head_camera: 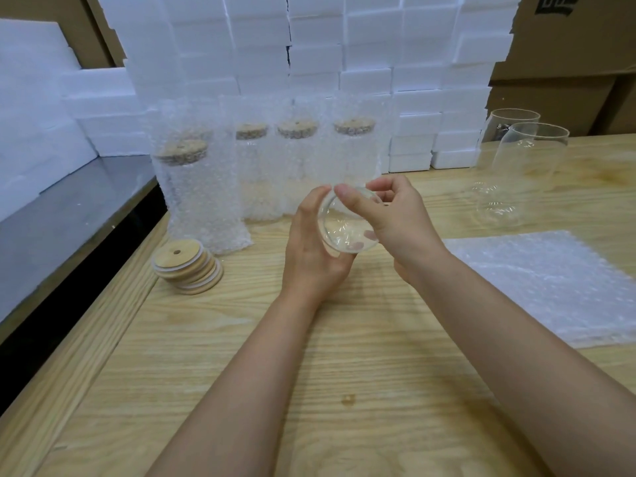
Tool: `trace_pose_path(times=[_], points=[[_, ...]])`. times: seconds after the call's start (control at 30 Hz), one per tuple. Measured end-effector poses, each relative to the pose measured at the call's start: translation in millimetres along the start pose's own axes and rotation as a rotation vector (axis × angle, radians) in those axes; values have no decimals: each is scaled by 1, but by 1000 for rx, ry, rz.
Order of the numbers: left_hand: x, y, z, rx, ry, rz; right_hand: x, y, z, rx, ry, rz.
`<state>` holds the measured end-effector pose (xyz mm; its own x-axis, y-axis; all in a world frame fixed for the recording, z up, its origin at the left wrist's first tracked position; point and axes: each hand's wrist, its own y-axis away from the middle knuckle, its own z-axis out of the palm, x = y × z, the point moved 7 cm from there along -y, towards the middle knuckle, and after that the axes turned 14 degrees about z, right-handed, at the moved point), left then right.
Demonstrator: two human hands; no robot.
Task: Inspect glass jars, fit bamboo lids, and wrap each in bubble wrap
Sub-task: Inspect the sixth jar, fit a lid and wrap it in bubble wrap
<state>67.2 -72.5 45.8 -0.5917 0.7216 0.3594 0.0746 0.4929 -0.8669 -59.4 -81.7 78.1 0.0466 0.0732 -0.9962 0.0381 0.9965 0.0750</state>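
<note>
Fingers [387, 184] of left hand [313, 256] and right hand [402, 218] grip jar [339, 230].

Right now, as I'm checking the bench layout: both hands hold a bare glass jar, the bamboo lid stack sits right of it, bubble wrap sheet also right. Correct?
Not quite. The head view shows the bamboo lid stack left of the glass jar. The left hand and right hand do hold it, and the bubble wrap sheet lies right.

One wide head-worn camera looks forward and down across the table [137, 373]; left hand [311, 249] and right hand [399, 222] sit close at mid-frame, foam blocks [309, 46] fill the top edge.
</note>
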Motion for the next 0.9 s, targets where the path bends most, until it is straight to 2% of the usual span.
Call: trace_pose_path(times=[0.27, 0.5, 0.57, 0.73, 0.9], points=[[-2, 1, -2, 20, 45, -61, -7, 14, 11, 74, 278, -170], [0, -1, -12, 117, 161, -133, 8, 31, 13, -43, 117, -384], [-3, -2, -16, 166, 215, -158, 20, 26, 10, -109, 110, -374], [-10, -1, -16, 229, 427, -243, 45, 15, 14, -283, 279, -309], [-11, -2, -8, 193, 526, -290, 52, 8, 7, -155, 258, -239]])
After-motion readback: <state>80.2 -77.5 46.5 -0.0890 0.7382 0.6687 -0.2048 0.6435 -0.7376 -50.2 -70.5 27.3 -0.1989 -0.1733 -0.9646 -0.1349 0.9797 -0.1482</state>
